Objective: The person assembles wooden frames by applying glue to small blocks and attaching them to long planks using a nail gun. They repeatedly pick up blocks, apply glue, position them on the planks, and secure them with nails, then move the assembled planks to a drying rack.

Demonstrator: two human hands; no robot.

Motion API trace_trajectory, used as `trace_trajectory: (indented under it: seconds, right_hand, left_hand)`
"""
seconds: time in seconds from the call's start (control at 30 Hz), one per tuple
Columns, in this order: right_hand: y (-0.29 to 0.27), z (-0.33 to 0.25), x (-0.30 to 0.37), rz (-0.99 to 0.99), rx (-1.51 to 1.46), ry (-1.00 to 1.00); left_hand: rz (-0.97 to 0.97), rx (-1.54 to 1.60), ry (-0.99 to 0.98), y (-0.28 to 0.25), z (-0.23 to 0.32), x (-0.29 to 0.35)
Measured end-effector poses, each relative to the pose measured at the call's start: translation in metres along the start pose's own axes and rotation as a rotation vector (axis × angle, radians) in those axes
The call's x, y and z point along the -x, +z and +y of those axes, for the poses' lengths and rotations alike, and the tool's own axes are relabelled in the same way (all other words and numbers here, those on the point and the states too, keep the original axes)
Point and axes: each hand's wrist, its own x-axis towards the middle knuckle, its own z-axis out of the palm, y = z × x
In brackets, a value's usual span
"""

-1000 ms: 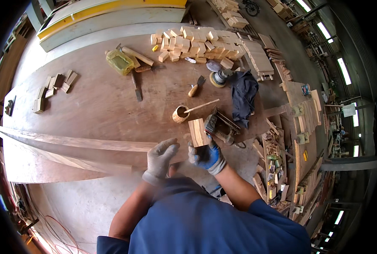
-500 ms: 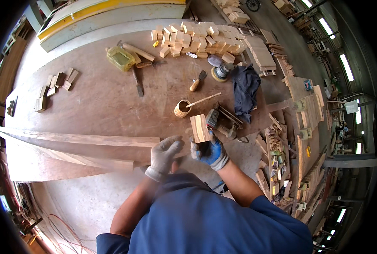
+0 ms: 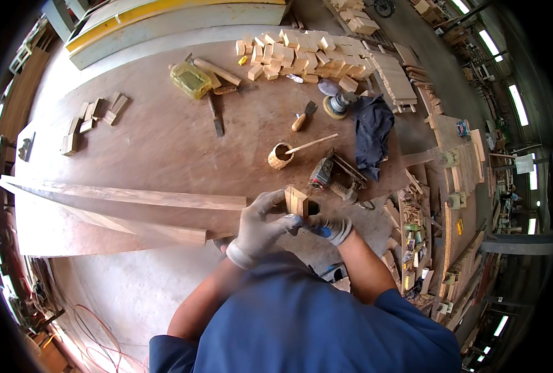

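Observation:
My gloved left hand (image 3: pixel 261 227) has its fingers and thumb against the left side of a small striped wooden block (image 3: pixel 297 202). My gloved right hand (image 3: pixel 329 226), blue on the palm side, grips the same block from the right. The block is held tilted above the table's near edge; its underside is hidden by the fingers. Just beyond it stand a small round pot (image 3: pixel 281 157) with a stick in it and a red-and-black power tool (image 3: pixel 322 174). Two long wooden strips (image 3: pixel 164 198) lie to the left of my left hand.
On the brown table (image 3: pixel 164 149) lie a yellowish plastic container (image 3: pixel 191 79), a chisel (image 3: pixel 216 115), a scraper (image 3: pixel 304 116), a sander (image 3: pixel 337 104) and a dark cloth (image 3: pixel 373 133). Many pale blocks (image 3: pixel 301 53) are heaped at the back. Wood offcuts (image 3: pixel 413 205) fill a rack at right.
My left hand has moved right and up to the block and closed on it. The block has been turned in my right hand, and its broad face now shows narrower. The whole view has shifted slightly.

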Motion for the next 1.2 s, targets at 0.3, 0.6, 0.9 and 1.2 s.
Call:
trace_trajectory:
  seconds: [0.3, 0.6, 0.9, 1.2]
  right_hand:
    - [-0.016, -0.012, 0.004, 0.162, 0.282, 0.029]
    - [-0.010, -0.023, 0.002, 0.205, 0.363, 0.065]
    - [0.021, -0.044, -0.024, 0.270, 0.783, 0.055]
    - [0.085, -0.046, -0.067, 0.415, 1.307, -0.163]
  left_hand:
    - [0.017, -0.213, 0.125, 0.002, -0.014, -0.003]
    - [0.009, -0.151, 0.111, 0.001, -0.024, -0.002]
    - [-0.018, 0.008, 0.013, -0.029, -0.008, 0.014]
    - [0.099, 0.183, 0.010, -0.084, 0.007, 0.028]
